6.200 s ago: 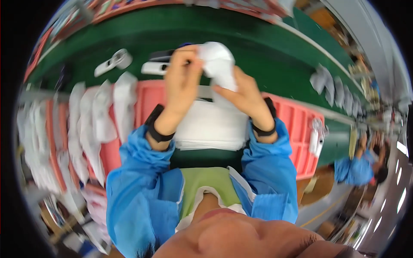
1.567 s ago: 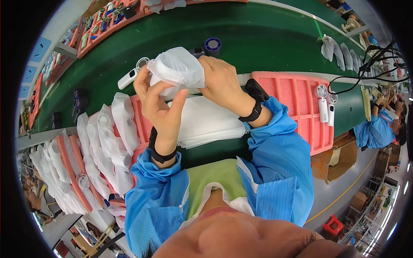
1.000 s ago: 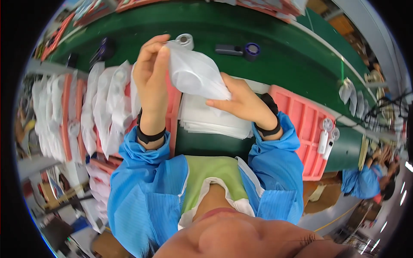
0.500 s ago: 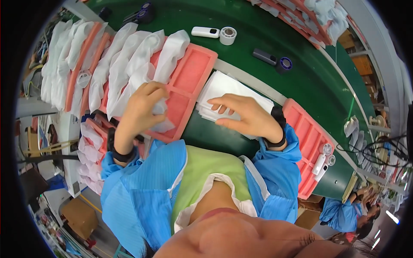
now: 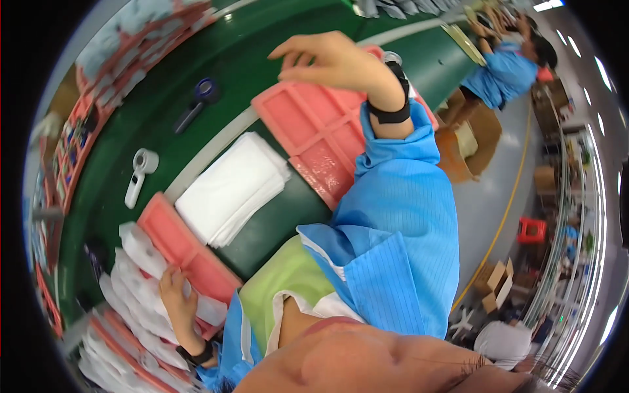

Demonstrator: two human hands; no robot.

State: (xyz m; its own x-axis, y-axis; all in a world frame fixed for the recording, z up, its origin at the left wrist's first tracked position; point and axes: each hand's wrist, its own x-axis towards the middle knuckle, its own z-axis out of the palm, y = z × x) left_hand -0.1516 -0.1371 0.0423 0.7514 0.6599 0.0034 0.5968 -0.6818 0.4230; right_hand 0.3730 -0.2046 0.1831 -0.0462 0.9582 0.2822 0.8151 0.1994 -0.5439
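My left hand [image 5: 178,300] is at the lower left, its fingers bent around a white wrapped bundle [image 5: 208,309] at the edge of a pink tray [image 5: 190,245]. What is inside the wrap is hidden. More white wrapped bundles [image 5: 134,288] lie in a row beside that hand. My right hand [image 5: 327,60] is stretched out over a second pink tray [image 5: 308,108], fingers apart and nothing in them. Past the right wrist, a round white piece [image 5: 392,57] shows partly. Between the trays lies a stack of white sheets [image 5: 232,187].
On the green table beyond the sheets lie a white handheld fan [image 5: 139,175] and a dark handheld fan [image 5: 196,105]. Loaded pink trays [image 5: 131,56] are stacked at the far left. A cardboard box [image 5: 468,141] stands right of my arm; another person [image 5: 504,75] sits farther off.
The view has swung to the right. My right hand has gone from above the white sheets to over the right tray. My left hand stays at the wrapped bundles.
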